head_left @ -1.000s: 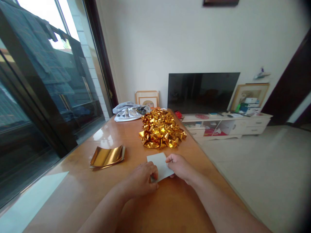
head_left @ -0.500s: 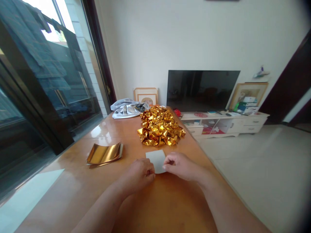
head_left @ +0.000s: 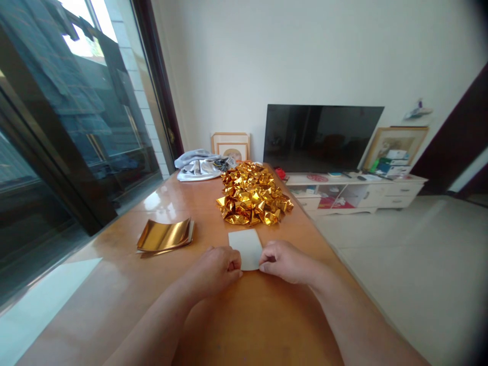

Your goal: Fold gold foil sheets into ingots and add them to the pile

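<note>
A sheet of paper (head_left: 247, 249), pale side up, lies on the wooden table (head_left: 251, 315) between my hands. My left hand (head_left: 221, 264) is closed at its near left corner, fingers curled and pressed together. At the near right corner, my right hand (head_left: 284, 260) pinches the edge between thumb and forefinger. Beyond the sheet rises a pile of folded gold foil pieces (head_left: 253, 195). Off to the left rests a stack of gold foil sheets (head_left: 165, 236), slightly curled at the edges.
Grey-white cloth (head_left: 200, 165) lies at the table's far end near a framed picture (head_left: 231, 145). A pale green sheet (head_left: 46, 292) covers the left edge. Past the right edge stand a television (head_left: 322, 138) and a low white cabinet (head_left: 375, 195).
My right hand has shifted slightly right along the sheet's near edge. The sheet shows more of its surface between my hands. The camera view has tilted a little.
</note>
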A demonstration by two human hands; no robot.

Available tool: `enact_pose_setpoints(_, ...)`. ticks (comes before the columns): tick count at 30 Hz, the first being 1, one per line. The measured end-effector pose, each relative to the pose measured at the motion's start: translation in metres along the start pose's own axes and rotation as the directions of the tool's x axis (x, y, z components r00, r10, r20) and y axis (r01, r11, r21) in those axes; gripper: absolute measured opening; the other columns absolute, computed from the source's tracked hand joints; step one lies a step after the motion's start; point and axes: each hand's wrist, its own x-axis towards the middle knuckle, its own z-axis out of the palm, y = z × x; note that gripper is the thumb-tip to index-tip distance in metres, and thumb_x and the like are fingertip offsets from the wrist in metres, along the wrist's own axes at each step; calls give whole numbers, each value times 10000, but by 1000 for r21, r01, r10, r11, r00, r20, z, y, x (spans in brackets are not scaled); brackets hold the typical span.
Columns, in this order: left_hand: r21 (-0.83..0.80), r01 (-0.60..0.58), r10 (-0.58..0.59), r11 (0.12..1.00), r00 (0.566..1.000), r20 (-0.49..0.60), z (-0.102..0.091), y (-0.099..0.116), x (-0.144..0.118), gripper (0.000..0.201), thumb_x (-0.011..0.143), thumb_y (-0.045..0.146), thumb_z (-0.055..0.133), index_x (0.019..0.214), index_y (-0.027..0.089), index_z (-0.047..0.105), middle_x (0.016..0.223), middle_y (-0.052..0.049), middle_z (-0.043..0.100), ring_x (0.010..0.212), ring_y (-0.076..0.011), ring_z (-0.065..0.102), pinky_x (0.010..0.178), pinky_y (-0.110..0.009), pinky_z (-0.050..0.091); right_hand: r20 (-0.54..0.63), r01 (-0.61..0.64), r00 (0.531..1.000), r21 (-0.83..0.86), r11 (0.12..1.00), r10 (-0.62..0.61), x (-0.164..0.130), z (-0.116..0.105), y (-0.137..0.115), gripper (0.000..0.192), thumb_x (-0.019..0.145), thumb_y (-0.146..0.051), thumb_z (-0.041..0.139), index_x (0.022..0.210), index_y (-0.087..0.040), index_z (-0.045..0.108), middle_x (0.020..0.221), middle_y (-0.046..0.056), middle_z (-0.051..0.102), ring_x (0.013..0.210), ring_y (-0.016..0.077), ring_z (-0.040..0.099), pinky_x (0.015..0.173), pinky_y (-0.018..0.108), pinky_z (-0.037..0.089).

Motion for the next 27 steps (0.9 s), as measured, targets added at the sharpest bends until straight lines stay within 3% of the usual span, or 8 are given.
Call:
enact_pose_setpoints(5,-18,2,-2,1000,1000,8,0,-3,0,124,770,219,566,701,224,669,747,-7,655,651,-157,555,575,-252,298,9,-23,1000,-7,1000,24,2,-3,1,120,802,-248,640,721,-200,714,701,-10,667,717,165,589,634,228,397)
enact_pose_setpoints(13,-31,57,-56,998,998,23,3,-11,3,201,808,246,506,682,207,658,721,-15,645,645,-161,554,550,-261,293,-76,-171,983,-21,985,169,5,4,10,199,810,-325,637,672,-181,635,634,-28,632,578,116,512,516,210,306)
enact_pose_setpoints(18,9,135,-135,991,989,65,0,-10,5,271,856,291,463,662,191,625,696,-18,627,648,-166,551,559,-262,314,-99,-197,977,-59,979,191,6,6,12,238,815,-382,645,685,-183,628,626,-31,624,567,109,500,502,208,288)
enact_pose_setpoints(23,-10,131,-130,991,988,82,-4,-10,6,362,913,335,402,739,192,685,795,-28,676,726,-179,575,647,-269,377,-92,-228,971,-73,971,221,6,7,13,240,829,-392,627,703,-187,626,640,-34,629,551,101,494,486,205,279)
enact_pose_setpoints(27,38,152,-155,988,984,90,-4,-8,6,343,907,398,447,731,194,660,762,-22,668,710,-178,576,606,-263,351,-107,-229,970,-84,970,220,7,9,15,231,828,-382,626,703,-188,624,646,-34,631,559,99,500,495,201,287)
